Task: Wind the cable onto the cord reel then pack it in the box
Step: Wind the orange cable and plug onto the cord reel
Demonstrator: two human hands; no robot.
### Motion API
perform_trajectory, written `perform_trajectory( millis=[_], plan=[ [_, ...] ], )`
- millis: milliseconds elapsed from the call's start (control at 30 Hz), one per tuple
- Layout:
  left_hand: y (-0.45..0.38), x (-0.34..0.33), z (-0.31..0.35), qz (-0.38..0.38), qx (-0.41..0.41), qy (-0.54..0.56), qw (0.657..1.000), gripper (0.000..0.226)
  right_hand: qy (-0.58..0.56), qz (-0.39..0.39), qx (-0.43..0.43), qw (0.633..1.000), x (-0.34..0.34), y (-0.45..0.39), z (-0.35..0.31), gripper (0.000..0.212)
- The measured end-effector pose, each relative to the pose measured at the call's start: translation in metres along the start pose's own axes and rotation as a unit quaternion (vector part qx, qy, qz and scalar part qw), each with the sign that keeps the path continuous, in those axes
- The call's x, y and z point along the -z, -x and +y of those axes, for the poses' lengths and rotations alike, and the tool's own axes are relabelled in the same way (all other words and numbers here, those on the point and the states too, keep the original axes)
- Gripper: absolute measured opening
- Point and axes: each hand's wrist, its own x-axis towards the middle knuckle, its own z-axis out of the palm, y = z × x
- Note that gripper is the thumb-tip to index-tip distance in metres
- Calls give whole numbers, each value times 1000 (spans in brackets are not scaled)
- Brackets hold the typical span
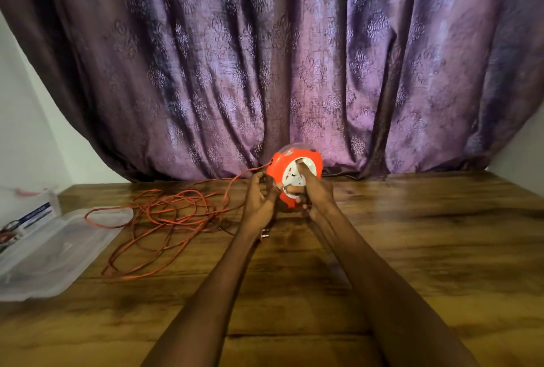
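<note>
Overhead, a wooden table [412, 249] with dark, glossy grain is seen, backed by a purple curtain [265, 57] of patterned, heavily pleated fabric; pale wall shows at both sides.

At the left edge a clear plastic box [32, 210] is set, with printed packaging visible through its wall; contents otherwise unclear. Just beside it a flat translucent lid [53, 252] is laid on the table.

An orange cable [164, 213], thin and round, is spread in loose tangled loops on the table left of centre, one loop lying over the lid's corner. One strand is led up to the cord reel [291, 175], a round orange shell with a white socket face, held near the curtain.

The reel's left edge is gripped by the left hand [260, 199], fingers curled. The white face is held by the right hand [316, 190], fingers curled onto it.

A plug [265, 233] is partly seen under the left wrist.
</note>
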Motion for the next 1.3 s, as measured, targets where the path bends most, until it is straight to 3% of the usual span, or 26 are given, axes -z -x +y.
perform_trajectory(
  millis=[100, 167, 233, 300, 367, 467, 567, 633, 733, 833, 900, 933, 1000, 1133, 1200, 1233, 1300],
  plan=[
    [-6, 10, 1, 48, 26, 49, 997, 31, 96, -14, 71, 993, 0, -2, 3, 49],
    [-13, 20, 2, 75, 54, 89, 992, 21, 279, 12, 198, 940, 3, -4, 3, 38],
    [-19, 30, 2, 88, 77, 113, 987, 15, 421, 21, 398, 815, 9, -7, 5, 15],
    [-23, 40, 2, 90, 95, 118, 984, 20, 491, -45, 559, 666, 12, -8, 6, 31],
    [-27, 47, 0, 76, 98, 96, 988, 28, 555, -86, 600, 570, 11, -7, 5, 51],
    [-26, 49, 2, 52, 78, 56, 994, 24, 603, -94, 587, 532, 8, -2, 6, 65],
    [-23, 44, 8, 28, 63, 27, 997, 10, 629, -42, 580, 515, 10, -3, 7, 57],
    [-20, 38, 10, 18, 44, 6, 999, 10, 648, 7, 551, 526, 11, -5, 7, 55],
    [-12, 24, 12, 21, 52, 16, 998, 17, 630, 82, 456, 623, 6, -4, 7, 62],
    [-3, 12, 13, 19, 17, -30, 999, 44, 496, 125, 292, 808, 1, -2, 6, 65],
    [0, 9, 11, 10, -5, -38, 999, 47, 306, 64, 146, 938, -3, -1, 0, 60],
    [0, 9, 10, 3, -20, -41, 999, 46, 184, 26, 83, 979, -5, -1, 0, 55],
    [1, 9, 9, -13, -30, -48, 998, 45, 40, -5, 0, 999, -6, -3, 3, 48],
    [1, 14, 9, 19, 9, -9, 1000, 32, 18, -6, 16, 1000, -5, -6, 11, 48],
    [-4, 20, 9, 46, 41, 20, 998, 21, 123, -16, 86, 989, -2, -8, 9, 47],
    [-7, 25, 8, 58, 47, 32, 997, 19, 221, -8, 137, 966, 1, -10, 8, 44],
    [-14, 33, 8, 75, 53, 43, 995, 17, 407, 16, 291, 866, 8, -11, 9, 31]
  ],
)
